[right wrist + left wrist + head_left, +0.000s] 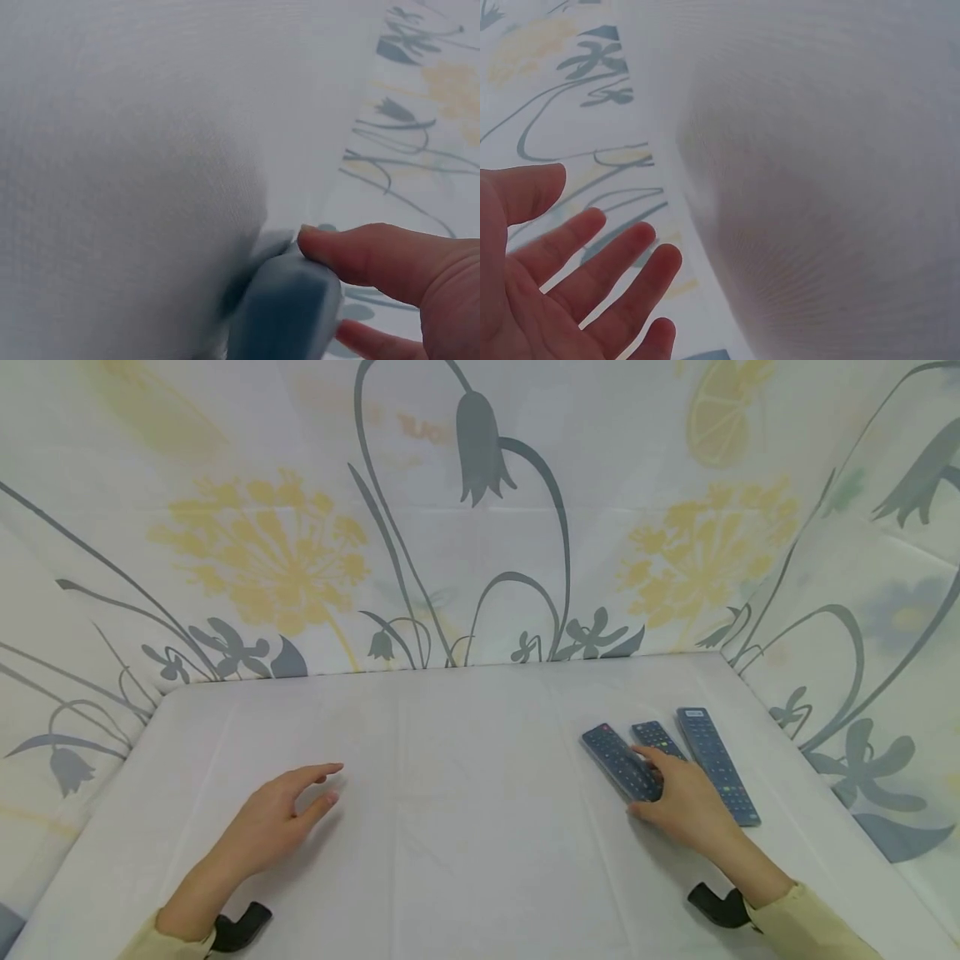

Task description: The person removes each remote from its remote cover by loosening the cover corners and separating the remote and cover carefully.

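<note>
My right hand (684, 800) grips the near end of a dark remote control (617, 758), the leftmost of three at the right of the table. Up close in the right wrist view, the thumb presses one edge of that remote (281, 311) and a fingertip shows at its other side. A smaller remote (654, 735) lies just beside it, partly hidden behind the fingers. Further right is a longer remote (712, 756), slanting past the hand. My left hand (270, 822) hovers over the left part of the table with loosely spread fingers and an empty palm.
A white cloth covers the table (480, 827). Printed fabric (435, 552) with grey and yellow flowers rises behind it and along both sides. Each wrist carries a black strap mount (243, 927), just below a pale yellow sleeve (813, 922).
</note>
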`<state>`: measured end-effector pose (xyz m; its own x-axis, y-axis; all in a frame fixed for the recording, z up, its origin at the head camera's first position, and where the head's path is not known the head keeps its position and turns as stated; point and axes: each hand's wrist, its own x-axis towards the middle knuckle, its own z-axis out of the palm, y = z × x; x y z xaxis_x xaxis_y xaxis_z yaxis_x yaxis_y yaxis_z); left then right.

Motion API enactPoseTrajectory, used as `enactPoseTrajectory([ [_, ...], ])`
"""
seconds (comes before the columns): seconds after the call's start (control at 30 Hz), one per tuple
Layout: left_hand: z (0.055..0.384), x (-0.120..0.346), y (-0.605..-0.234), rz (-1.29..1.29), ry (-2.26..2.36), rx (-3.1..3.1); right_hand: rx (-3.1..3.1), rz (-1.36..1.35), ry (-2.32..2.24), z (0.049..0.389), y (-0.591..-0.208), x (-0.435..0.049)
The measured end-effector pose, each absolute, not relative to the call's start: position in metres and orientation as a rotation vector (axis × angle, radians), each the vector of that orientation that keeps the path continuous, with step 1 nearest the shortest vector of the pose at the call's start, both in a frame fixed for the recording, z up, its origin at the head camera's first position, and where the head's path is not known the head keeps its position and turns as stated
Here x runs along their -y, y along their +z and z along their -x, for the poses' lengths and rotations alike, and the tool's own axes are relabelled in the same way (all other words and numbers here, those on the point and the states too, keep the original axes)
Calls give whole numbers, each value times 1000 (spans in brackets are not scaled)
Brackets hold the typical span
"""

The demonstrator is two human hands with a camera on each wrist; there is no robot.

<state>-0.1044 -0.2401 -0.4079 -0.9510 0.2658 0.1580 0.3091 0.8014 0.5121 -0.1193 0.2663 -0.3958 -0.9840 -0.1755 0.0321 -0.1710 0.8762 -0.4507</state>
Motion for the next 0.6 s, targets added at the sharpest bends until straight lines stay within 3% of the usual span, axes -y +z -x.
enactPoseTrajectory([
  [0.6,109,229,-412,545,-1157,2854,-3044,302,-948,117,-388,-256],
])
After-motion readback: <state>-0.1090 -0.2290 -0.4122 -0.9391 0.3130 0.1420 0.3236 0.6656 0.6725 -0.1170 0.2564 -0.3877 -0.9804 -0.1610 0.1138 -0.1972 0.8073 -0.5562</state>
